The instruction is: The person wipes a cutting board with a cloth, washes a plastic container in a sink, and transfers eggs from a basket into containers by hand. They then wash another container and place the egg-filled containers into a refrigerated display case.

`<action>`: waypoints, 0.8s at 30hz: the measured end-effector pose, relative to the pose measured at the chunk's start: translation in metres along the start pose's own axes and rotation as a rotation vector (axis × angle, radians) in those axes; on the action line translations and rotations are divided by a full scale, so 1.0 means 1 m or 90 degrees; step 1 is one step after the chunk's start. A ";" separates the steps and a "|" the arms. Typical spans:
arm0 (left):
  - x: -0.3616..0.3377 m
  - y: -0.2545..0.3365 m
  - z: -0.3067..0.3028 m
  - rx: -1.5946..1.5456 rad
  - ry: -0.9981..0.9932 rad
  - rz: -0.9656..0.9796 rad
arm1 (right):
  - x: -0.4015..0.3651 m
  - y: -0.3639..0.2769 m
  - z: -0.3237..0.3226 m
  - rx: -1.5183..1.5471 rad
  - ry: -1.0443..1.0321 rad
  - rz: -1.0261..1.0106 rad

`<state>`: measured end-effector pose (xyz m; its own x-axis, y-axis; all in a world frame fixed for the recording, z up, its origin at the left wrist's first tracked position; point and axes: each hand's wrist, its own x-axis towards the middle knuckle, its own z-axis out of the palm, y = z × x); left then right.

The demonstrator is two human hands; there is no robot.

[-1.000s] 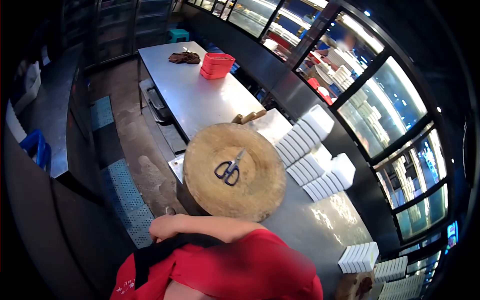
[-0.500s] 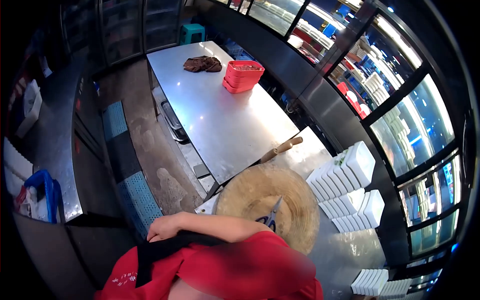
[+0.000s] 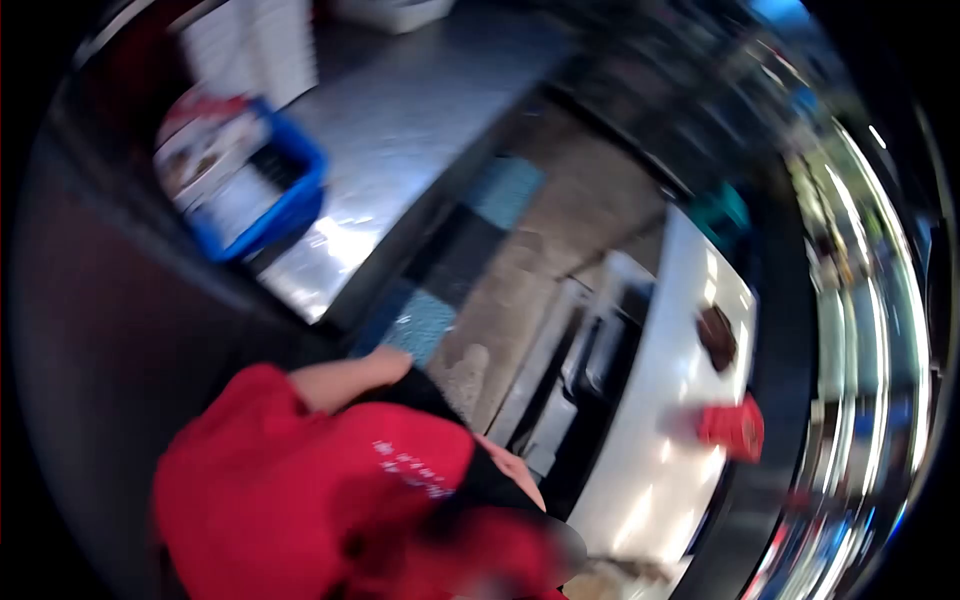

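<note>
The view is smeared by motion. My left forearm comes out of a red sleeve, and my left hand (image 3: pixel 387 362) is at the front of my body beside the black apron (image 3: pixel 425 393); its fingers do not show clearly. My right hand (image 3: pixel 514 472) is low at the apron's other side, partly covered by my clothing, with its fingers blurred. I cannot make out anything held in either hand.
A blue bin (image 3: pixel 305 195) with packaging inside stands on a steel counter (image 3: pixel 385 150) at the left. On the right, a long steel table (image 3: pixel 650 430) bears a dark brown cloth-like heap (image 3: pixel 716 338) and red trays (image 3: pixel 735 428). Blue mats (image 3: pixel 420 322) lie on the floor.
My view has swung left, so the blue bin is larger and the steel table has shifted right. The scissors and white dishes have left view. My left forearm has come into view.
</note>
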<state>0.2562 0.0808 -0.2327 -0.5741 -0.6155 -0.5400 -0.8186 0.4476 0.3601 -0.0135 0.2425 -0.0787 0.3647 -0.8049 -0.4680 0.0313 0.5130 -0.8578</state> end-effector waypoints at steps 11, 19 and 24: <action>-0.023 -0.038 -0.211 -0.254 0.598 -0.090 | 0.150 -0.059 -0.058 -0.157 0.157 0.148; -0.123 -0.164 -0.283 -0.060 1.115 -0.517 | 0.227 -0.071 -0.088 -0.278 -0.068 0.164; -0.192 -0.247 -0.288 -0.084 1.014 -1.021 | 0.265 -0.124 -0.101 -0.495 0.035 0.126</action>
<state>0.5628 -0.0985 0.0016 0.8552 -0.1913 0.4817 -0.4324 -0.7757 0.4597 -0.0151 -0.0643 -0.1175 0.2489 -0.7445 -0.6195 -0.6934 0.3096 -0.6507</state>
